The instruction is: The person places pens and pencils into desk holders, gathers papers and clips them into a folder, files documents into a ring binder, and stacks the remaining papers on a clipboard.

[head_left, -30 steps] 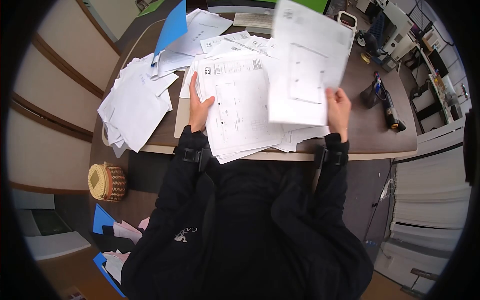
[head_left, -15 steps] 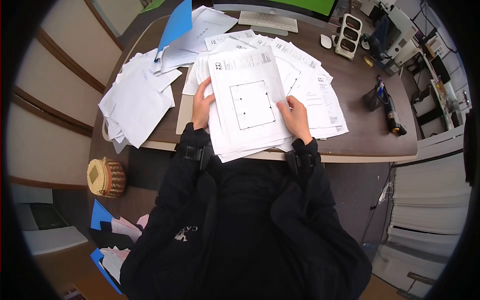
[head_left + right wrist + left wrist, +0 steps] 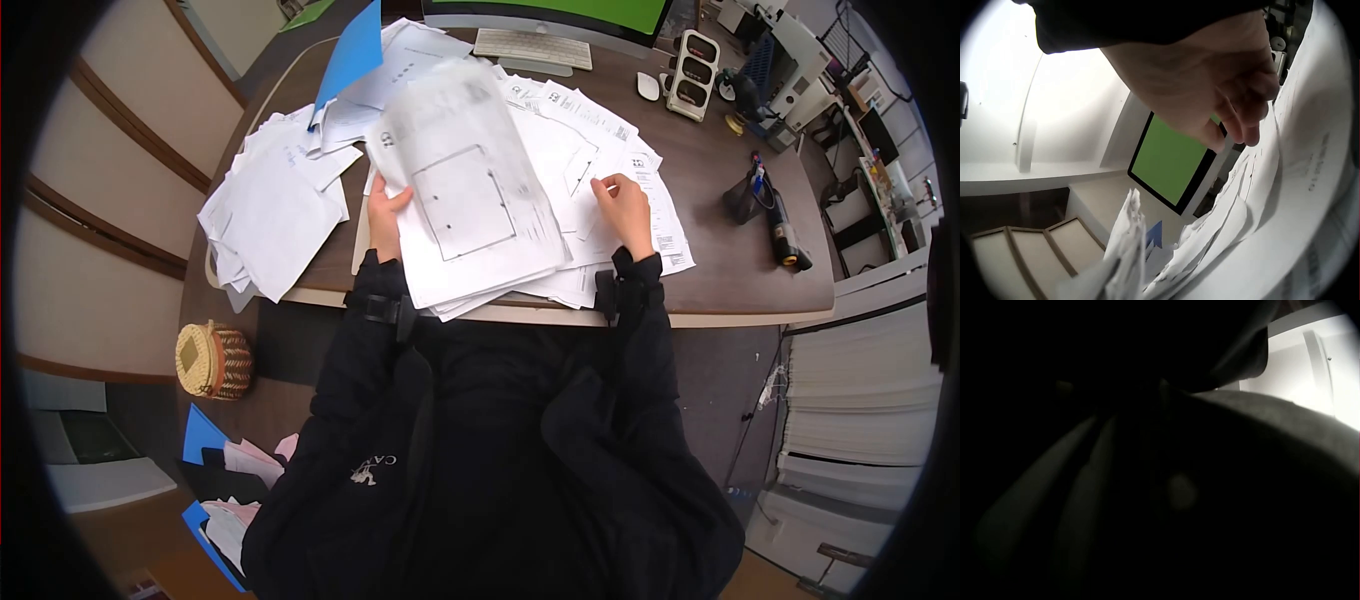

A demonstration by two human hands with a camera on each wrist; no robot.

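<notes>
My left hand holds a stack of printed sheets by its left edge, thumb over the top and the other fingers mostly hidden behind. The top sheet carries a rectangular floor-plan drawing, and its upper part is blurred and leans to the left. To the right, my right hand hovers over loose printed papers with fingers loosely bent and nothing between them. In the right wrist view the bent fingers hang close by the papers' edges. The left wrist view is nearly all dark.
A messy paper pile lies at the left, with an upright blue folder behind it. At the back are a keyboard, a monitor, a mouse and a white three-slot holder. A pen cup stands at right.
The right hand brought a raised sheet from the right onto the stack, then let go and drew back right. The stack's top has since swung left in the left hand.
</notes>
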